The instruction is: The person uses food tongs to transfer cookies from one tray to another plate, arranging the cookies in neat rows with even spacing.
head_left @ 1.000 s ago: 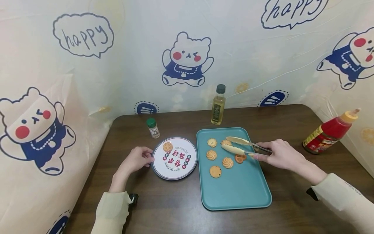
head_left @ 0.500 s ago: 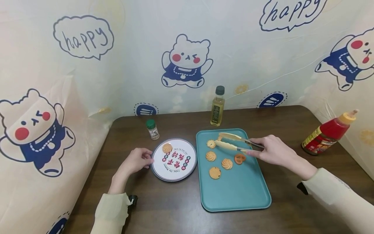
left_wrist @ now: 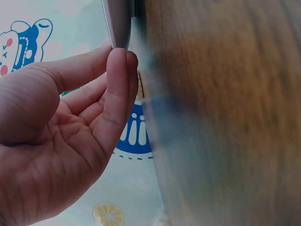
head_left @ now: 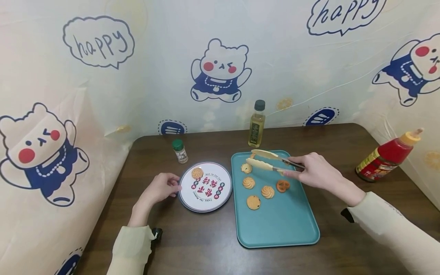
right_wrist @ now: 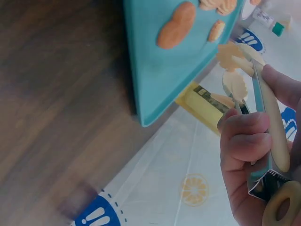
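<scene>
My left hand (head_left: 161,188) pinches the left rim of a white plate (head_left: 220,198) with red lettering and a dark blue edge. In the left wrist view, thumb and fingertips meet at the plate's rim (left_wrist: 118,28). One swirl cookie (head_left: 197,173) lies on the plate. My right hand (head_left: 314,171) grips metal tongs (head_left: 275,168) with cream tips over the upper part of a teal tray (head_left: 278,229). Between the tips is a cookie (right_wrist: 228,55), mostly hidden by them in the head view. On the tray are several cookies (head_left: 253,202) and a pretzel (head_left: 283,186).
Behind the plate stands a green-capped seasoning jar (head_left: 180,151). An oil bottle (head_left: 256,124) stands behind the tray, near the tongs. At the right is a red sauce bottle (head_left: 388,154) with a yellow cap. A patterned cloth (head_left: 154,84) hangs behind the brown table (head_left: 199,244).
My right hand has moved left and up with the tongs, carrying the cookie off its spot near the tray's top. The left hand stays on the plate rim.
</scene>
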